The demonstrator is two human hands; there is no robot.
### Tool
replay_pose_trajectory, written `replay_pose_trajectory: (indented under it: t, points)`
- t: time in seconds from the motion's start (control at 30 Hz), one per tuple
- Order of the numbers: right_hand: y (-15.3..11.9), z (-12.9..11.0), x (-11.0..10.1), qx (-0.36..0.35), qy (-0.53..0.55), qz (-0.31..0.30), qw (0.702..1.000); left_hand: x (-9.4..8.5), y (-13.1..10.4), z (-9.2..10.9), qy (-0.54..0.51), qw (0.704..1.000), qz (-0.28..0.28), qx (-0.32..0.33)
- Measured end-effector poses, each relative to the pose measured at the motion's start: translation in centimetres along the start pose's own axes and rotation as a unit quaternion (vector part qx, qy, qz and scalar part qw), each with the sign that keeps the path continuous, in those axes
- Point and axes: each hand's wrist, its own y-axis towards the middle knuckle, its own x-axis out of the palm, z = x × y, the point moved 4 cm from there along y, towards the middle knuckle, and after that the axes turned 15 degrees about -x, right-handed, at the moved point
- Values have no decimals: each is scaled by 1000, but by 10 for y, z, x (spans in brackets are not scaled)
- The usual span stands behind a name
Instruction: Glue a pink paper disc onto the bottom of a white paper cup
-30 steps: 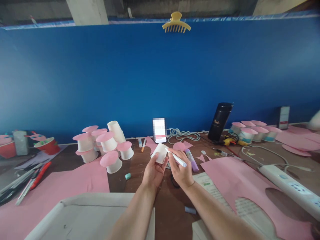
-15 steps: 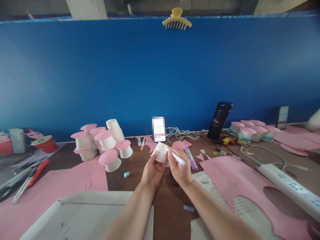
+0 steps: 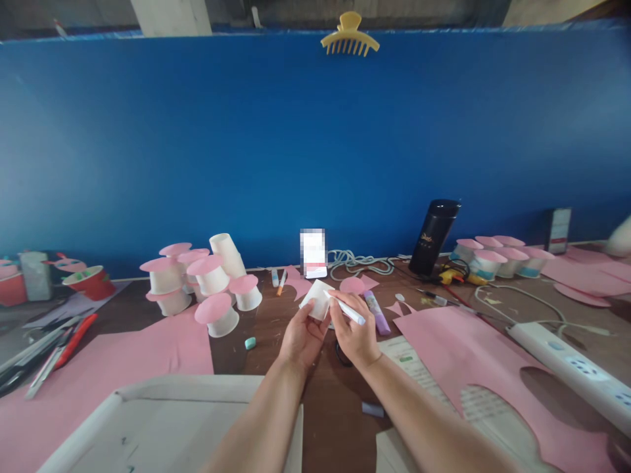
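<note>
1. Left hand [image 3: 302, 338]: clamped on white paper cup [image 3: 313, 302], fingers and thumb around the sides; cup tilted, off the tabletop [image 3: 325, 427].
2. Right hand [image 3: 359, 336]: clamped on white marker [image 3: 351, 312], pen grip. Tip at cup's right side; contact too small to confirm.
3. Cup = clock centre for the rest; it sits mid-view, between both hands.
4. 12 o'clock: smartphone [image 3: 314, 253] propped upright at blue partition [image 3: 256, 144], screen partly pixelated.
5. Between 2 and 3: black thermos flask [image 3: 434, 240], near partition.
6. Between 3 and 4: purple glue stick [image 3: 377, 313], just beside right hand; farther out, pink paper sheet [image 3: 444, 335] with curved cutouts, then white power strip [image 3: 562, 358].
7. 5 o'clock: small grey-blue piece [image 3: 373, 409], lying flat.
8. 8 o'clock: small teal piece [image 3: 250, 343].
9. 9 o'clock: pink-topped paper cups [image 3: 224, 323] clustered, some stacked.
</note>
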Motion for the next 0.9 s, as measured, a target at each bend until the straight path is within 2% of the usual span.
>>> replay_pose_trajectory:
  t: [0.2,0.37,0.5,0.6,0.77,0.9]
  points:
    - [-1,6,-1,34,26,23,999,5,-4,2,-7,1000,27,13]
    - [-7,27,1,189,70,87,976,3,-4,3,-15,997,78,11]
    - [-10,39,6,265,132,74,952,5,-5,-3,26,997,64,-21]
    - [-11,45,10,300,177,67,935,6,-6,-10,95,994,60,-11]
    - [-12,47,12,277,177,58,943,5,-5,-16,182,981,64,28]
    - [-13,50,13,253,154,68,953,6,-2,-17,229,971,66,16]
